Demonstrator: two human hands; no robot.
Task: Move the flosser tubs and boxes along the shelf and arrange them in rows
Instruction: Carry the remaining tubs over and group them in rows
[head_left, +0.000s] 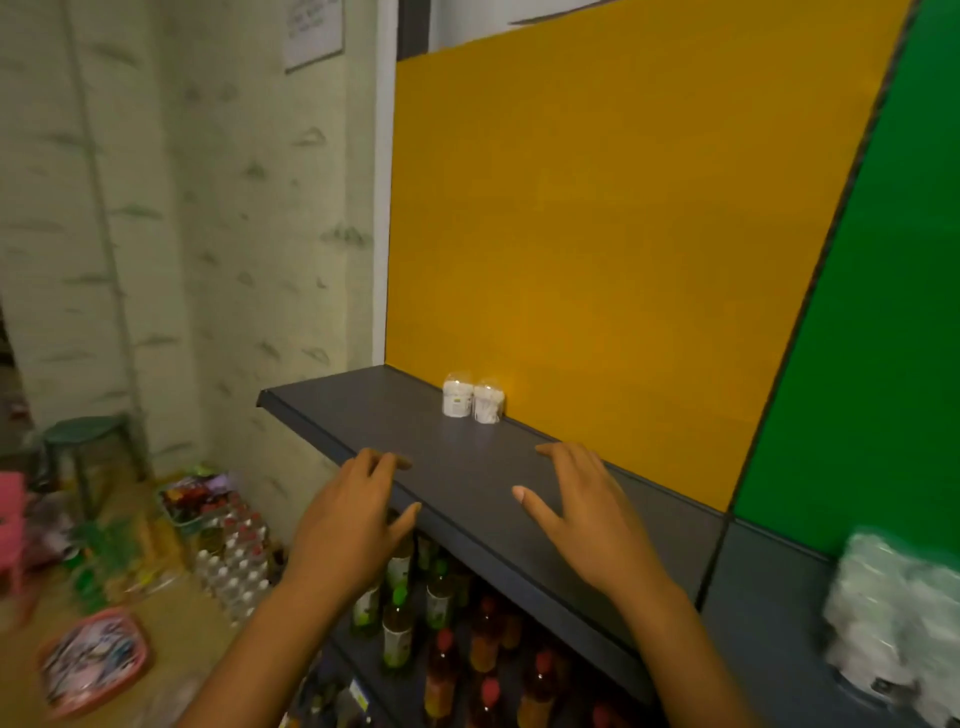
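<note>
We see 2 flosser tubs (472, 399) standing side by side at the back of the dark shelf (363, 410), against the yellow panel (597, 208). Our left hand (345, 525) and right hand (587, 512) hover nearer, fingers spread, holding nothing.

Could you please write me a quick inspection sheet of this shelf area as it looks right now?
Surface: dark grey shelf, mostly bare.
Job's things: two small tubs side by side against the yellow back panel; blurred pile of packs at far right.
Clutter: nothing seen on the shelf.
Grippers: left hand and right hand open, holding nothing.
Cables: nothing seen.
Surroundings: bottles below; stool, goods on floor.
</note>
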